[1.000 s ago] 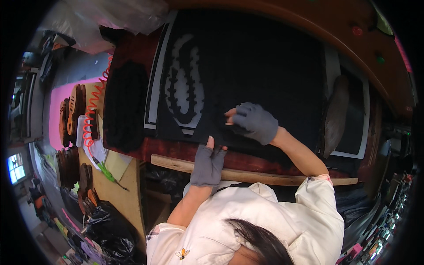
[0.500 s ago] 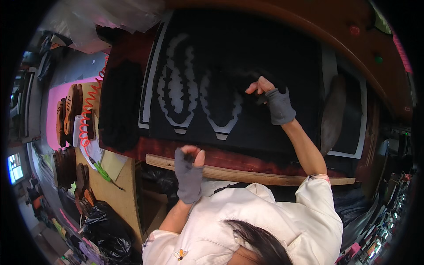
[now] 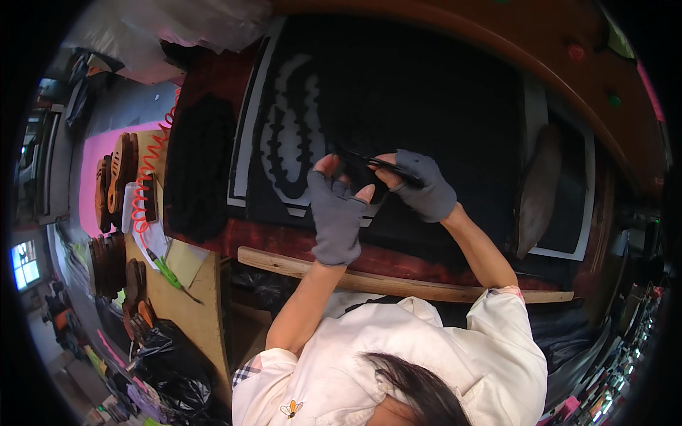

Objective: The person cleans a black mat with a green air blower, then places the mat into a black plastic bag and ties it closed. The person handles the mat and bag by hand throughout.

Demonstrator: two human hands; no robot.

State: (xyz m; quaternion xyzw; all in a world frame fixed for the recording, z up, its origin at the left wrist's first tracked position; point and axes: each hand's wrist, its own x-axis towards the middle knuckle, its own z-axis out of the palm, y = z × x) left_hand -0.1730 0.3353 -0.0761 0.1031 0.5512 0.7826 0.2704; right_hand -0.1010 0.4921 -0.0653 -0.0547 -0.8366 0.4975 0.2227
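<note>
My right hand [image 3: 419,186], in a grey fingerless glove, is closed on a thin, dark cut piece [image 3: 392,170] above the black sheet [image 3: 455,113]. Its full outline is lost against the black beneath. My left hand [image 3: 337,209], gloved the same way, is at the piece's left end with thumb and fingers apart; whether a fingertip touches it, I cannot tell. Left of the hands, the sheet has a long scalloped cutout [image 3: 286,153] showing pale grey. A second cutout beside it is mostly covered by my hands.
A wooden bar [image 3: 405,284] runs along the table's near edge. On the right lies a dark elongated pad [image 3: 538,192]. A dark pile [image 3: 199,167] sits at the left, past which a red coiled hose [image 3: 150,170] hangs near brown sole-shaped pieces [image 3: 122,170]. A brown beam [image 3: 568,78] spans the far side.
My left hand has risen from the near edge onto the sheet. My right hand has moved left and nearer, and now shows a dark piece in it. The hands have come together.
</note>
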